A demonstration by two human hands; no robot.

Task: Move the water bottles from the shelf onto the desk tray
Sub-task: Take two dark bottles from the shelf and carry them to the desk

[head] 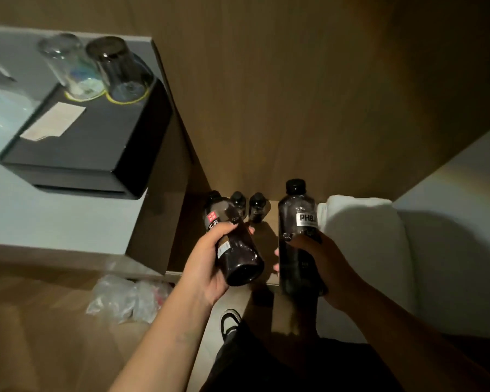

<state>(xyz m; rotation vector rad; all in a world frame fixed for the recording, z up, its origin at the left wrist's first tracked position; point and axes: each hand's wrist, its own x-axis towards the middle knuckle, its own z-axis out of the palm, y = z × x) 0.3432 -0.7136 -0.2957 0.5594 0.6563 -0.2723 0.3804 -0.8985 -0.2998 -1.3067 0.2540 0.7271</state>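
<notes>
My left hand [210, 258] grips a dark bottle [235, 250] with a red-and-white label, tilted so its base faces me. A taller dark bottle [297, 222] with a white "PH8" label stands upright in my right hand [323, 264]. Both hands hover just above the front of the low wooden shelf [266, 230]. Two small dark bottles [238, 200] [257, 206] still stand at the back of that shelf. The black tray [96, 137] sits on the white desk [54, 216] up to the left, well apart from both hands.
Two upturned glasses [68, 66] [122, 69] stand on yellow-rimmed coasters at the tray's far end, and a paper card [54, 121] lies on it. White folded towels [365, 236] fill the shelf's right side. Crumpled plastic bags [128, 298] lie on the wooden floor. My shoe [229, 323] shows below.
</notes>
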